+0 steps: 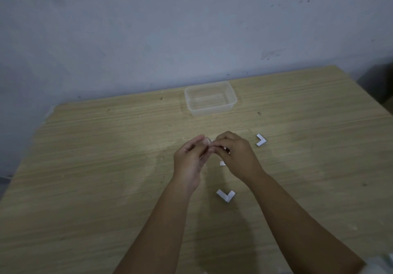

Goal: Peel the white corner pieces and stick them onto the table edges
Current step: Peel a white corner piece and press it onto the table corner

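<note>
White corner pieces lie on the wooden counter (106, 146): one L-shaped piece (226, 195) nearer than the hands, another (261, 140) right of them. Both hands meet above the counter, nearer than the clear plastic tub (210, 101). Left hand (189, 161) and right hand (238, 156) pinch a small item (206, 141) between fingertips; what it is cannot be told.

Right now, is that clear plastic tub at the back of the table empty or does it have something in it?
Empty, as far as shows: the clear tub reveals only wood grain through its walls and bottom.
</note>
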